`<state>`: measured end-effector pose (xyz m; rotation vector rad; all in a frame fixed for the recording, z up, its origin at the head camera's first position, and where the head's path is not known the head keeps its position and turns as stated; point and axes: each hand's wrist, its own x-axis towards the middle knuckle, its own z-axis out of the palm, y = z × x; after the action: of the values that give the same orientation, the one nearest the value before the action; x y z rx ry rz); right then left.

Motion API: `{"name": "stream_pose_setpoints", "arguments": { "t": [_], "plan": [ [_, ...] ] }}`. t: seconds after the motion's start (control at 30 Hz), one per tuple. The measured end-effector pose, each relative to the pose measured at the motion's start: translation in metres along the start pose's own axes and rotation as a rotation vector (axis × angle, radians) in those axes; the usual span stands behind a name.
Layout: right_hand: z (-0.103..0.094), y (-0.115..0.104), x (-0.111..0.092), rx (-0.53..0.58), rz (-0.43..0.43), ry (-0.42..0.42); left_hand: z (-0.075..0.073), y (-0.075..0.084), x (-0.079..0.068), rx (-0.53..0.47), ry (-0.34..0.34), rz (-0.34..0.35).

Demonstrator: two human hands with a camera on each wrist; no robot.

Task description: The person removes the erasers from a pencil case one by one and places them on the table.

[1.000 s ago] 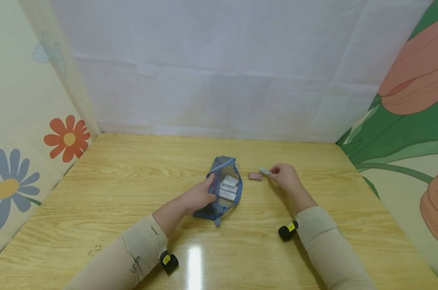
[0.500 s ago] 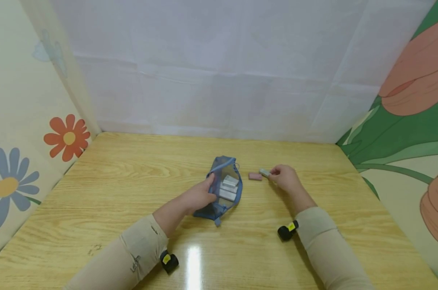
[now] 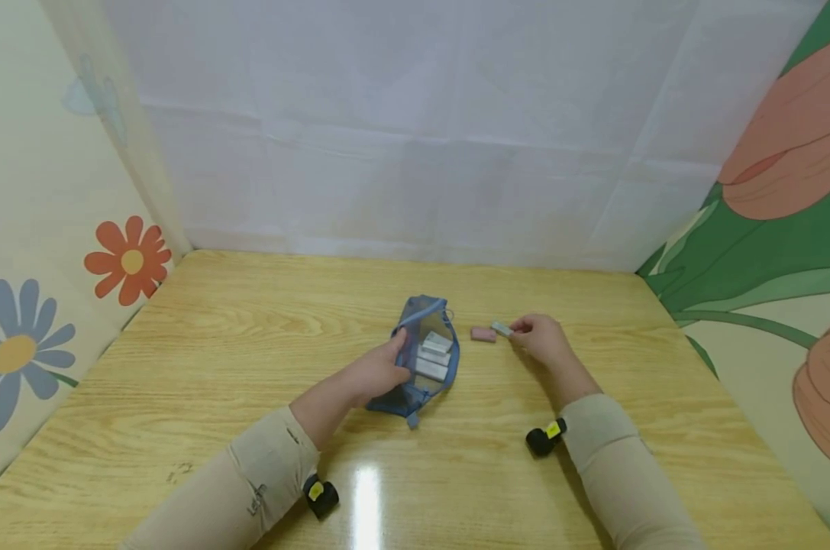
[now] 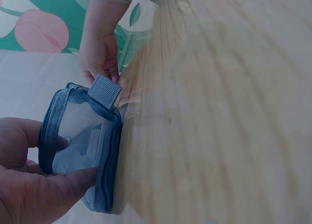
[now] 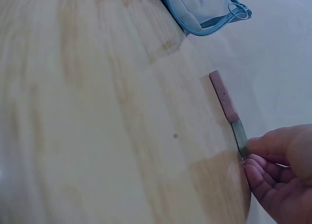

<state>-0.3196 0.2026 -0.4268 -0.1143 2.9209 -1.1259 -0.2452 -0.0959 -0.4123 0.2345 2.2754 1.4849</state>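
Observation:
My left hand (image 3: 376, 372) grips the near-left edge of a blue mesh zipper pouch (image 4: 80, 119). Its mouth gapes toward the right, and several whitish rectangular blocks (image 3: 431, 359) lie inside. In the left wrist view, the thumb and a finger (image 4: 73, 177) spread the pouch's rim. Right of the pouch, my right hand (image 3: 541, 336) pinches the end of a small pale green block (image 5: 239, 136) low at the tabletop. A pink block (image 5: 223, 96) of similar shape lies on the table, its end close to the green one; whether they touch is unclear.
The wooden table (image 3: 250, 305) meets a white sheet (image 3: 415, 153) at the back. Flower-painted panels stand at left and right. A black wrist camera (image 3: 321, 496) hangs by the left sleeve, another camera (image 3: 545, 439) by the right.
The right hand has shifted very slightly nearer, still pinching the green block. The left hand, the pouch and the pink block have stayed put.

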Motion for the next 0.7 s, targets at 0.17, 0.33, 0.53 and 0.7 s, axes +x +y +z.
{"name": "stream_pose_setpoints", "arguments": {
  "t": [0.17, 0.33, 0.53, 0.7],
  "plan": [
    [-0.001, 0.002, -0.002, 0.003, 0.0, 0.016, 0.0, 0.001, -0.001, 0.0, -0.007, -0.006],
    [-0.002, 0.003, -0.001, 0.024, 0.024, 0.011, 0.0, 0.001, -0.001, -0.001, -0.013, -0.005],
    [-0.002, -0.007, -0.003, 0.07, 0.031, 0.004, 0.0, 0.002, -0.001, -0.003, -0.013, -0.006],
    [0.004, -0.023, -0.007, 0.152, 0.057, -0.042, 0.0, 0.002, -0.001, -0.005, -0.008, -0.008]
  ]
}}
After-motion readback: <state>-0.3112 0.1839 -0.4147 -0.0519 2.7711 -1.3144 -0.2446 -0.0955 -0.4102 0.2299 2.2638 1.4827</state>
